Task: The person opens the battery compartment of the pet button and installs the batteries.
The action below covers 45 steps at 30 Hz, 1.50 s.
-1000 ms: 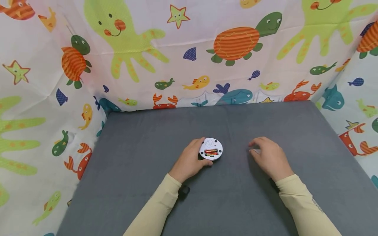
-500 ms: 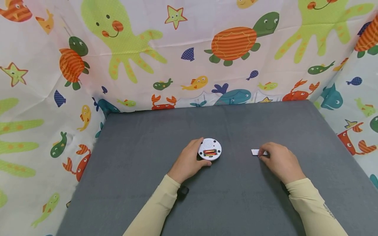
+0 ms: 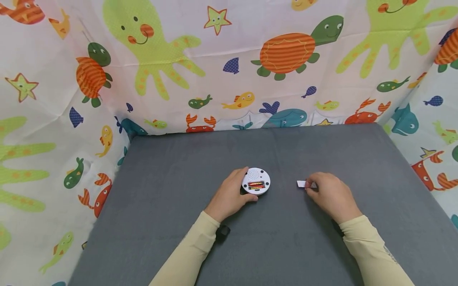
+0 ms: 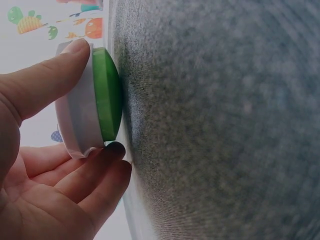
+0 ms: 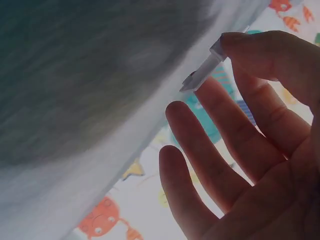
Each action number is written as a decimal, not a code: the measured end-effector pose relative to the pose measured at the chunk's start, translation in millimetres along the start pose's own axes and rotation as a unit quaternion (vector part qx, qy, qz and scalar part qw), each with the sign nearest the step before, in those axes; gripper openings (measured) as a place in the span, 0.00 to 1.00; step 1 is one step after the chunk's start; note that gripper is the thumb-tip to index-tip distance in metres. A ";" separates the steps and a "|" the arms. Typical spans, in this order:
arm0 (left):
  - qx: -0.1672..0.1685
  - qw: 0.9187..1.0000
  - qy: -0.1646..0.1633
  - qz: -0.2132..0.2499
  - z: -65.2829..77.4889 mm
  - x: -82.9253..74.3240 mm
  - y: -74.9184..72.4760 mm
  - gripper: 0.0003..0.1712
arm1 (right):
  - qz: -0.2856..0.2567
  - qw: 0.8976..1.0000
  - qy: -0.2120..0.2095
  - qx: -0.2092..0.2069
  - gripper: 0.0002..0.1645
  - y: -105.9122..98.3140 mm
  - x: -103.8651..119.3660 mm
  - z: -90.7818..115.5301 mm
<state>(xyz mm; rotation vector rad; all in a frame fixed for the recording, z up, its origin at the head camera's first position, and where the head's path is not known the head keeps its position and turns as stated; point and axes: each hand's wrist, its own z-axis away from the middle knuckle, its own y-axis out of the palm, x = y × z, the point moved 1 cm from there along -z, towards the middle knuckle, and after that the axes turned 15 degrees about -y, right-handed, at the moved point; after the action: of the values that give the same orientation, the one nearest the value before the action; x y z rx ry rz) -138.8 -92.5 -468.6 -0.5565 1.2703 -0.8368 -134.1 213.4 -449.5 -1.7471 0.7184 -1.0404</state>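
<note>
My left hand [image 3: 229, 195] holds a round white push-button buzzer [image 3: 255, 174] by its rim, with the underside facing up. Two red batteries [image 3: 256, 185] show in its uncovered compartment. In the left wrist view, the buzzer's green dome [image 4: 107, 95] faces the dark cloth; the thumb lies on the white rim. To the right of the buzzer, my right hand [image 3: 332, 197] pinches a small white battery cover [image 3: 301, 184], held apart from it. From the right wrist, the cover [image 5: 204, 71] appears edge-on at the fingertips; the other fingers are spread.
A dark grey cloth [image 3: 179, 174] covers the table. White curtains [image 3: 222, 47] printed with sea animals rise at the back and both sides. A small black object [image 3: 223, 231] shows beneath the left wrist.
My right hand first shifted right, exposing more of the battery cover, then came slightly back left toward the buzzer. My left hand and the buzzer have stayed in place.
</note>
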 end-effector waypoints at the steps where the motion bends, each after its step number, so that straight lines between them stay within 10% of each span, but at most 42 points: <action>1: 0.000 1.000 0.000 -0.001 0.2 -0.3 0.0 0.57 | -0.002 1.000 -0.001 0.000 0.06 0.1 4.2 -2.8; 21: -0.003 1.000 0.016 0.011 -0.7 1.0 -1.0 0.55 | -0.028 0.991 -0.126 -0.040 0.11 23.9 103.7 -55.0; 45: -0.005 1.000 0.017 0.001 0.7 0.8 -2.5 0.54 | -0.032 0.989 -0.140 -0.046 0.12 33.9 109.8 -58.0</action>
<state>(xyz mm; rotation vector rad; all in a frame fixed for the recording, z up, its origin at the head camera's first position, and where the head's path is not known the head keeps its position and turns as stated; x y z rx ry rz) -138.7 -94.6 -467.0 -0.5499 1.3062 -0.8411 -134.7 85.6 -433.6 -1.9575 0.5432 -0.7920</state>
